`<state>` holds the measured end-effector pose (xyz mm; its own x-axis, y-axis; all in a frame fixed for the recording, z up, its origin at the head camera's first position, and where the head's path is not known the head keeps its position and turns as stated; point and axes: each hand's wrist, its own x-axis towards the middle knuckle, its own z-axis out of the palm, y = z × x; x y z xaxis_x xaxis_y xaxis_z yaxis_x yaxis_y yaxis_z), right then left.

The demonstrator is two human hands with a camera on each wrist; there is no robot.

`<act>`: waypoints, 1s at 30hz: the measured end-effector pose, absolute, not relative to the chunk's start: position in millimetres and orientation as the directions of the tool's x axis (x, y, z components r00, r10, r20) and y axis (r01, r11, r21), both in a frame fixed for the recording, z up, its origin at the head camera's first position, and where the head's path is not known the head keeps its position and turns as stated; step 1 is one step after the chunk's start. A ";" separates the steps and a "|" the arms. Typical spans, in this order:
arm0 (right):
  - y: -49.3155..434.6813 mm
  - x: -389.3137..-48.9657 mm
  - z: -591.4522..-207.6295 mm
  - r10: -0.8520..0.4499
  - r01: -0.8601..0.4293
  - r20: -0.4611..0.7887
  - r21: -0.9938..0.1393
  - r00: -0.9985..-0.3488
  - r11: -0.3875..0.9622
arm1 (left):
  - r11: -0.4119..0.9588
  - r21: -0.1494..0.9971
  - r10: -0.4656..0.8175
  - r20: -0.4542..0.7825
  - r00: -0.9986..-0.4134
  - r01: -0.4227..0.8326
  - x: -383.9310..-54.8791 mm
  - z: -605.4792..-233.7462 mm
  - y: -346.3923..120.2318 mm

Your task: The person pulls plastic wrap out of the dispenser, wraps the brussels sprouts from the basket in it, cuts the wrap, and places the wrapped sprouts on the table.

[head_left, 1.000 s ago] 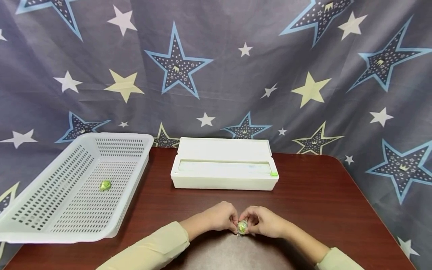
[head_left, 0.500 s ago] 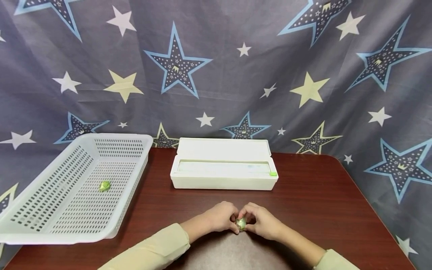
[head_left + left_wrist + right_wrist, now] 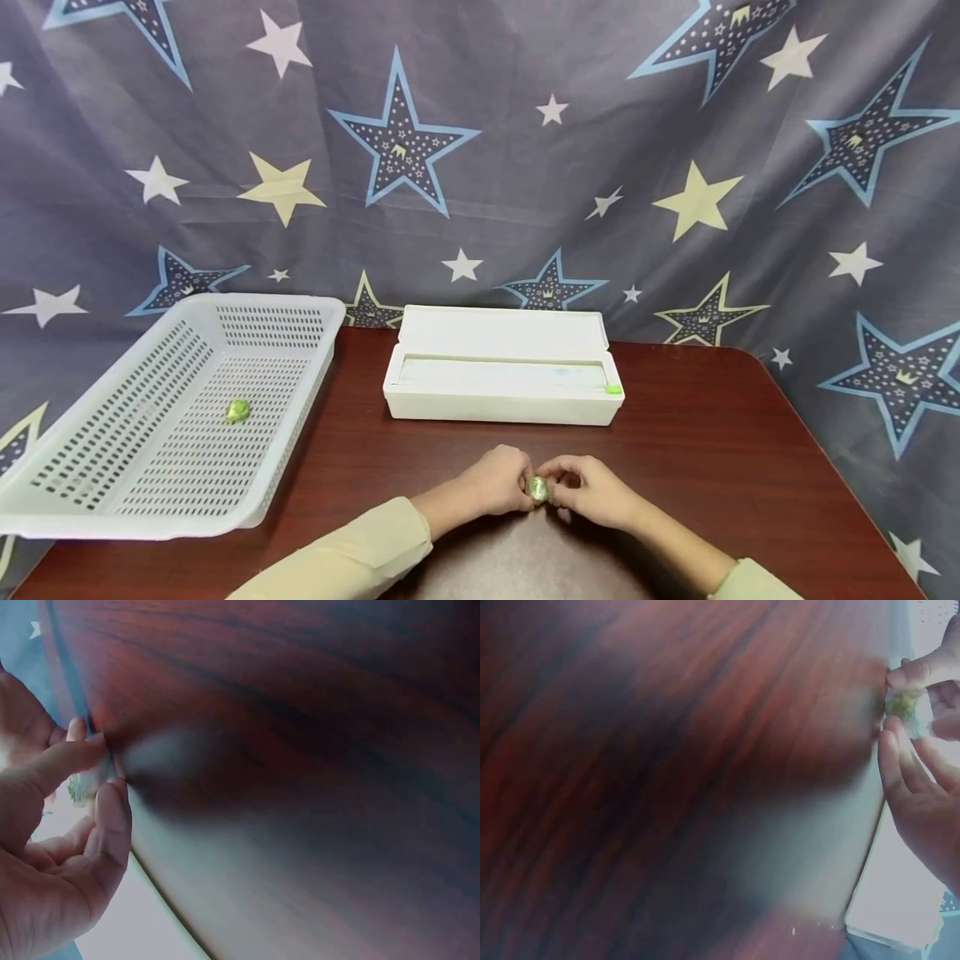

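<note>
Your hands meet at the near side of the table (image 3: 712,433), fingertips almost together: the left hand (image 3: 495,482) pinches a small shiny green bundle (image 3: 537,489) from one side, and the right hand (image 3: 600,492) seems to nip it with thumb and forefinger from the other. Both wrist views are soft and partly blocked, so you cannot fairly judge how firm that right-hand pinch is, or whether an edge of the clear wrap stands loose.

What could trip you is the pull between the two grips. If both hands tug outward, the thin wrap may tear or unroll; if you squeeze too hard, something this small and slick could shoot out and skid over the glossy table. Letting go with one hand while the other has only a film edge would likely drop it. Your basket (image 3: 120,527) sits well off to the left, with a similar bundle (image 3: 237,410) on its floor, so a careless reach there could clip the rim. The white box (image 3: 495,408) stands just beyond your knuckles; a forward jerk might nudge it.
</note>
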<state>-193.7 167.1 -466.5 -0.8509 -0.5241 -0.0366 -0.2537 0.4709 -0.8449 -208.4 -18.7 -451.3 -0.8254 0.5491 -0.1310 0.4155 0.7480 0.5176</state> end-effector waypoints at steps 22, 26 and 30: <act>158.4 -195.9 -473.4 -0.428 -0.306 0.055 -0.781 -0.902 0.544 | 0.661 0.729 0.424 -0.163 -0.891 0.181 -215.9 -449.1 -30.8; 157.8 -195.9 -473.2 -0.404 -0.244 0.023 -0.826 -0.915 0.508 | 0.656 0.732 0.440 -0.175 -0.881 0.182 -216.3 -452.2 -32.7; 157.2 -196.9 -473.1 -0.399 -0.235 0.019 -0.833 -0.917 0.501 | 0.618 0.780 0.437 -0.232 -0.869 0.102 -216.5 -453.3 -34.9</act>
<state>-196.9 157.2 -473.1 -0.9169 -0.3985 0.0194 -0.2354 0.5010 -0.8328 -216.5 -34.9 -453.3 -0.8689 0.4372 -0.2323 0.1025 0.6179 0.7795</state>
